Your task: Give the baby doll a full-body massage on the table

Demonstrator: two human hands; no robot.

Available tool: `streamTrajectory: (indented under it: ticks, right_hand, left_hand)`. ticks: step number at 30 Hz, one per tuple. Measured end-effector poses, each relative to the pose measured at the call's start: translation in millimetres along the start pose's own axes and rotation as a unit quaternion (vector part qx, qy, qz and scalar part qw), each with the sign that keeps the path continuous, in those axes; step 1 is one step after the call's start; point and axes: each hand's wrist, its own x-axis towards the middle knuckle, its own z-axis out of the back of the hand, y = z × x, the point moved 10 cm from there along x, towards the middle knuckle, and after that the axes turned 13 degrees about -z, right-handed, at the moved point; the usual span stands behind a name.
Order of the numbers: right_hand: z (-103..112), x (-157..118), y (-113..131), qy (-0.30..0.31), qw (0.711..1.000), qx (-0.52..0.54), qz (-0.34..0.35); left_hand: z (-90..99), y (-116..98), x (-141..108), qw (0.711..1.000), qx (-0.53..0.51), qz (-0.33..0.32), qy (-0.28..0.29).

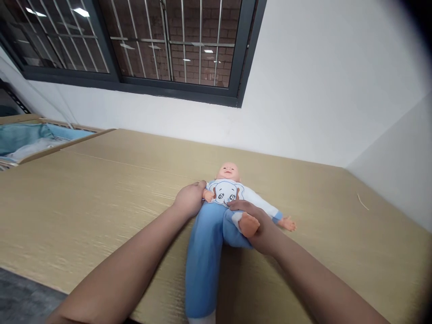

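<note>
A baby doll [228, 191] in a white top with an elephant face and blue trousers lies on its back on the tan table. My left hand [189, 198] is closed at the doll's side, around its arm near the small hand. My right hand [257, 220] is wrapped round the doll's bent leg, beside the bare foot. The other leg [204, 256] stretches straight down toward me, and the doll's other arm [266, 204] reaches out to the right.
The tan table [101, 193] meets a white wall below a barred window [175, 45]. A wooden crib with blue lining [70, 134] stands at the far left. On the right of the table lies a thin pale strip [362, 202].
</note>
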Motion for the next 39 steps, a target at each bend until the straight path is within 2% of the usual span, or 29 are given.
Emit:
streamTrajectory:
  ticks: [6,9,11,13,15,20,24,28,33,35,39]
  right_hand:
    - [4.3,-18.2,-9.4,-0.024,0.998,-0.016,-0.047]
    - [6.7,-36.5,9.7,-0.009,1.000,0.005,0.007]
    - [5.2,-51.8,27.9,0.003,0.998,0.005,0.061]
    - [-2.4,-66.7,41.9,0.024,0.995,-0.016,0.094]
    - [-13.3,-79.7,51.9,0.041,0.991,-0.054,0.114]
    - [-43.0,-98.0,65.9,0.045,0.970,-0.169,0.167]
    - [-59.9,-101.4,69.3,0.015,0.954,-0.210,0.215]
    - [-68.1,-105.6,69.6,-0.028,0.939,-0.242,0.244]
    - [-69.7,-107.2,69.7,-0.025,0.939,-0.240,0.246]
    - [-68.0,-107.4,71.1,-0.019,0.939,-0.239,0.248]
    - [-62.8,-108.9,70.1,0.009,0.942,-0.235,0.238]
  left_hand:
    - [-2.3,13.9,-3.3,0.998,-0.042,0.042,-0.034]
    - [-3.8,31.7,-7.2,0.985,-0.128,0.076,-0.083]
    - [-7.6,50.4,-12.0,0.944,-0.271,0.116,-0.145]
    - [-17.3,68.6,-17.1,0.867,-0.426,0.161,-0.202]
    - [-27.6,78.3,-18.3,0.798,-0.526,0.185,-0.229]
    - [-40.3,83.0,-14.0,0.719,-0.622,0.196,-0.240]
    - [-46.7,90.8,-15.9,0.687,-0.642,0.224,-0.257]
    - [-48.4,97.7,-17.8,0.667,-0.650,0.234,-0.280]
    - [-44.8,95.6,-17.1,0.657,-0.656,0.221,-0.298]
    - [-40.6,93.0,-17.4,0.687,-0.628,0.211,-0.297]
    - [-29.4,90.0,-21.2,0.779,-0.520,0.205,-0.283]
